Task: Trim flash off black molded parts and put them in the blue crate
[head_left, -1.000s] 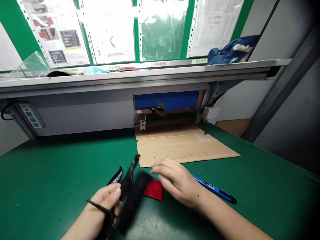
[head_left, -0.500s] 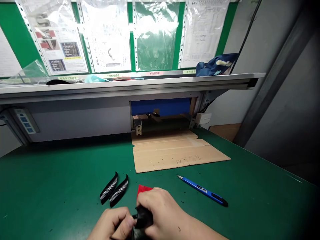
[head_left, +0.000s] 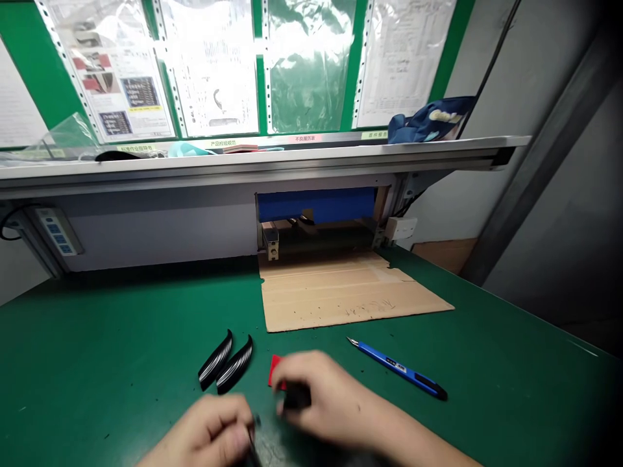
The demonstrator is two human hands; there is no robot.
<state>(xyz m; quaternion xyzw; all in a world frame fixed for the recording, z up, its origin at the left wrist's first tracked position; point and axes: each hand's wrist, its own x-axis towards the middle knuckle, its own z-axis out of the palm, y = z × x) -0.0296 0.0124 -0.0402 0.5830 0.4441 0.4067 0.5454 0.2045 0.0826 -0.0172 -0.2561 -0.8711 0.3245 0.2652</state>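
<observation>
Black piece (head_left: 298, 396) in right hand (head_left: 324, 399); dark strip (head_left: 252, 449) in left hand (head_left: 214, 431)

Black piece: held within the curled thumb and fingers of the right hand, near the middle of the close edge of the worktop (head_left: 121, 344). Blurred and partly hidden; its long axis and pointing cannot be told.

Dark strip: pinched at the fingertips of the left hand, just beside the first piece but apart from it. Long axis directed toward the lower edge of the view, by which its near end is cut off.

Curved black parts, two (head_left: 215, 360) (head_left: 235, 366): laid side by side beyond the left hand, long axes roughly parallel and slanted, pointed tips directed away and to the right.

Red piece (head_left: 273, 371): partly covered by the right hand; contact cannot be told.

Blue pen-shaped tool (head_left: 399, 368): laid right of the red piece, metal tip directed away and leftward.

Cardboard sheet (head_left: 335, 295): laid flat farther back.
</observation>
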